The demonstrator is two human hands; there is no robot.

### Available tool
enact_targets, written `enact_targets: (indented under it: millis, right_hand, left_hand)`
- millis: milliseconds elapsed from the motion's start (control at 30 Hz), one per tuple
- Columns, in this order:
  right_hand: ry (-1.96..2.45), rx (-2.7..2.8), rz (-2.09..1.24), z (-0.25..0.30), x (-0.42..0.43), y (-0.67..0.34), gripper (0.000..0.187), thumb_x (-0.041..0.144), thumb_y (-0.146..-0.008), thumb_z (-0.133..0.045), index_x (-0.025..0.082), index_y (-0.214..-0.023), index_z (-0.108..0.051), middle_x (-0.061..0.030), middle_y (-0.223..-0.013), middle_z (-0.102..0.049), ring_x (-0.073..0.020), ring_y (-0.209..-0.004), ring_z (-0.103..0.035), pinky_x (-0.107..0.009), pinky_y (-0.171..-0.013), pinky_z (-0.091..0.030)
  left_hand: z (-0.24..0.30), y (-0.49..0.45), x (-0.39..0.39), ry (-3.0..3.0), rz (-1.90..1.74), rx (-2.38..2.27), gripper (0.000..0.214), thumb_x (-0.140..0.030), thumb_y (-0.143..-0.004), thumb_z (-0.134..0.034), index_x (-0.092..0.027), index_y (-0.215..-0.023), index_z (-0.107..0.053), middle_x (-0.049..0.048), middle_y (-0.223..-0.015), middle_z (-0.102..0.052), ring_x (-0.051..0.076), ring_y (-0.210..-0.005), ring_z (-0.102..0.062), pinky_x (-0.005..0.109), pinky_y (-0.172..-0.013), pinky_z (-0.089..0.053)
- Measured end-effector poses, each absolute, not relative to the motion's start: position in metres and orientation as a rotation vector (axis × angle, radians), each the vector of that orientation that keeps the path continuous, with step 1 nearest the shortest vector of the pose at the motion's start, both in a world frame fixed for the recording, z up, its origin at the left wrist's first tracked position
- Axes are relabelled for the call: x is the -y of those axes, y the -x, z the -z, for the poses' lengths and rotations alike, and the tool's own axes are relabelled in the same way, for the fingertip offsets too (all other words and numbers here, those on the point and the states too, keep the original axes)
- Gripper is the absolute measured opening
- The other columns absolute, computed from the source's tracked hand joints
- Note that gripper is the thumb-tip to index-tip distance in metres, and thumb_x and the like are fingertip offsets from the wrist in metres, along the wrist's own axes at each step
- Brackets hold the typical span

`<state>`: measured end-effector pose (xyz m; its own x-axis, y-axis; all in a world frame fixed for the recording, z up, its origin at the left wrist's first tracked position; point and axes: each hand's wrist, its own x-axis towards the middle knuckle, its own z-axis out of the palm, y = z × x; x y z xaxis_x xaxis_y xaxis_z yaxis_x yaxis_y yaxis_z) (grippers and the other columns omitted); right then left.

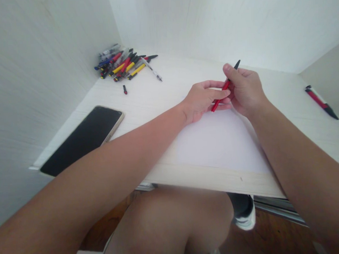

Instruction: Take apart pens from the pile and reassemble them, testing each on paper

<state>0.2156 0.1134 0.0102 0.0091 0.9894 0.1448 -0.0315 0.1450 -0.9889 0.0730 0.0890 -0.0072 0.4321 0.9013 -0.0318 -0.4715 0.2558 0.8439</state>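
Note:
A red pen (226, 84) with a black tip end is held between both hands above a sheet of white paper (222, 143). My left hand (205, 100) pinches its red barrel near the lower end, thumb on top. Higher up, my right hand (246, 86) is closed round the pen, its thumb near the black end, which points up and away. Some of the right fingers are hidden behind the palm.
At the back left lies a pile of pens (125, 64) in several colours. A small dark red-and-black piece (125, 90) sits before it. A phone (84, 140) lies on the left, a red, white and black pen (320, 101) on the right. White walls (209, 25) surround the table.

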Motion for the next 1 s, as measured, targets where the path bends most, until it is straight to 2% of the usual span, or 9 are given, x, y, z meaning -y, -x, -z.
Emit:
enact_targets:
  millis: [100, 200, 267, 367, 533, 633, 767, 900, 1000]
  right_hand:
    - [1.128, 1.22, -0.956, -0.011, -0.116, -0.213, 0.055, 0.063, -0.095, -0.061, 0.02, -0.061, -0.058, 0.0014, -0.056, -0.043, -0.011, -0.049, -0.04, -0.03, -0.049, -0.031]
    - [1.069, 1.146, -1.014, -0.012, -0.118, -0.215, 0.061, 0.078, -0.093, -0.047, 0.023, -0.078, -0.068, -0.0032, -0.072, -0.054, -0.0162, -0.062, -0.053, -0.033, -0.057, -0.041]
    - [1.004, 1.112, -1.051, -0.012, -0.118, -0.219, 0.058, 0.079, -0.09, -0.05, 0.025, -0.087, -0.072, -0.0062, -0.085, -0.063, -0.0206, -0.075, -0.059, -0.037, -0.065, -0.046]
    - [0.975, 1.106, -1.122, -0.014, -0.118, -0.226, 0.045, 0.069, -0.091, -0.061, 0.026, -0.091, -0.073, -0.0086, -0.099, -0.07, -0.0239, -0.088, -0.062, -0.041, -0.076, -0.049]
    - [0.935, 1.097, -1.307, -0.018, -0.114, -0.23, 0.038, 0.056, -0.101, -0.055, 0.025, -0.093, -0.075, -0.0051, -0.106, -0.074, -0.0178, -0.084, -0.063, -0.037, -0.076, -0.047]
    - [0.896, 1.122, -1.397, -0.018, -0.113, -0.23, 0.036, 0.053, -0.102, -0.056, 0.024, -0.093, -0.076, -0.0023, -0.104, -0.075, -0.0143, -0.082, -0.063, -0.035, -0.076, -0.047]
    - [0.891, 1.076, -1.397, -0.019, -0.114, -0.23, 0.036, 0.054, -0.098, -0.062, 0.022, -0.087, -0.074, -0.0005, -0.094, -0.074, -0.0122, -0.079, -0.064, -0.033, -0.079, -0.049]
    - [0.988, 1.045, -1.346, -0.021, -0.114, -0.231, 0.036, 0.06, -0.093, -0.067, 0.025, -0.087, -0.071, -0.0024, -0.095, -0.075, -0.0168, -0.083, -0.066, -0.035, -0.077, -0.051]
    - [1.016, 1.046, -1.319, -0.021, -0.112, -0.231, 0.04, 0.066, -0.087, -0.07, 0.026, -0.085, -0.068, -0.0024, -0.093, -0.074, -0.0207, -0.085, -0.067, -0.035, -0.073, -0.053]
  left_hand:
    - [0.004, -0.073, -0.088, -0.854, -0.992, -0.612, 0.017, -0.005, -0.086, -0.072, -0.012, -0.1, -0.065, 0.0063, -0.086, -0.073, 0.014, -0.078, -0.07, 0.04, -0.095, -0.056]
    - [0.0, -0.073, -0.086, -0.835, -0.981, -0.631, 0.014, -0.005, -0.086, -0.072, -0.011, -0.099, -0.067, 0.0046, -0.082, -0.071, 0.011, -0.072, -0.067, 0.035, -0.092, -0.056]
    - [-0.002, -0.073, -0.085, -0.821, -0.974, -0.644, 0.014, -0.006, -0.086, -0.073, -0.012, -0.098, -0.069, 0.0023, -0.078, -0.069, 0.009, -0.067, -0.063, 0.033, -0.091, -0.055]
    - [-0.004, -0.071, -0.083, -0.805, -0.973, -0.654, 0.013, -0.007, -0.085, -0.071, -0.013, -0.097, -0.07, 0.0002, -0.075, -0.066, 0.007, -0.063, -0.057, 0.032, -0.092, -0.054]
    - [-0.001, -0.069, -0.086, -0.794, -0.998, -0.636, 0.009, -0.013, -0.088, -0.069, -0.015, -0.096, -0.071, 0.0015, -0.082, -0.066, 0.007, -0.065, -0.054, 0.03, -0.087, -0.054]
    - [0.001, -0.068, -0.088, -0.798, -0.994, -0.601, 0.002, -0.016, -0.091, -0.067, -0.015, -0.091, -0.069, 0.0017, -0.083, -0.065, 0.007, -0.062, -0.051, 0.028, -0.083, -0.054]
    - [0.001, -0.067, -0.089, -0.84, -0.933, -0.549, 0.01, -0.024, -0.093, -0.067, -0.014, -0.089, -0.068, 0.002, -0.081, -0.066, 0.007, -0.06, -0.052, 0.026, -0.077, -0.053]
    - [0.004, -0.067, -0.09, -0.884, -0.864, -0.577, 0.023, -0.035, -0.097, -0.063, -0.015, -0.089, -0.069, 0.0025, -0.075, -0.064, 0.01, -0.058, -0.054, 0.028, -0.074, -0.053]
    - [0.006, -0.067, -0.091, -0.969, -0.81, -0.564, 0.027, -0.037, -0.099, -0.06, -0.014, -0.088, -0.069, 0.0023, -0.071, -0.06, 0.011, -0.057, -0.053, 0.029, -0.071, -0.052]
